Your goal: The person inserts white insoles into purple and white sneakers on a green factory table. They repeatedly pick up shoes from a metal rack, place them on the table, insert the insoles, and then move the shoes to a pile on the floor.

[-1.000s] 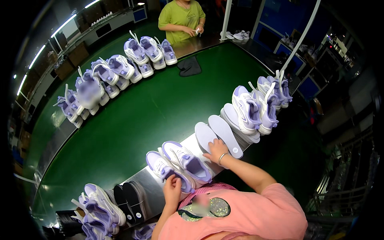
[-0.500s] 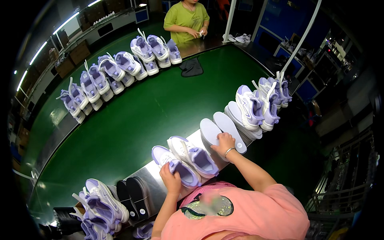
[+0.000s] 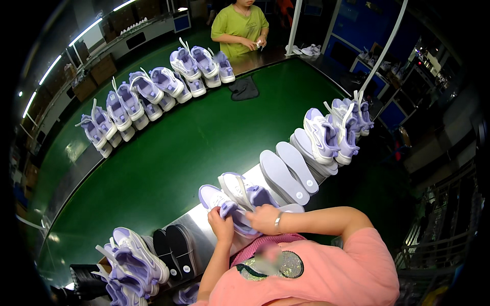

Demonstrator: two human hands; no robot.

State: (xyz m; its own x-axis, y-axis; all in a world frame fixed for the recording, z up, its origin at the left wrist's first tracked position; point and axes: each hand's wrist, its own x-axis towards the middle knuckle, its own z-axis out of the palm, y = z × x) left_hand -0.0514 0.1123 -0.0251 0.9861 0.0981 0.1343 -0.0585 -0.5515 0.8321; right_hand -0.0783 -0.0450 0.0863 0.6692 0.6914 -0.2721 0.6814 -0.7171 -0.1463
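A white and lavender sneaker (image 3: 211, 196) stands just in front of me, its toe pointing away. My left hand (image 3: 220, 224) is closed on the edge of its opening, fingers at the tongue. In my right hand (image 3: 262, 219) is a light grey insole (image 3: 293, 208); its heel end sticks out behind the hand, and its front end is at the opening of that sneaker. How far the insole reaches inside is hidden by my fingers. The matching sneaker (image 3: 233, 184) stands close on the right, partly covered by my right hand.
Grey insole stacks (image 3: 278, 172) lie to the right, with several sneakers (image 3: 321, 133) beyond. At left are black insoles (image 3: 177, 249) and more sneakers (image 3: 133, 255). Across the green table (image 3: 189, 132) stand a row of sneakers (image 3: 145, 89), a black cloth (image 3: 244, 88) and a person in yellow-green (image 3: 237, 25).
My right hand has left the grey stacks and come left with an insole to the sneaker's opening. My left hand stays at that sneaker, its fingers now at the tongue.
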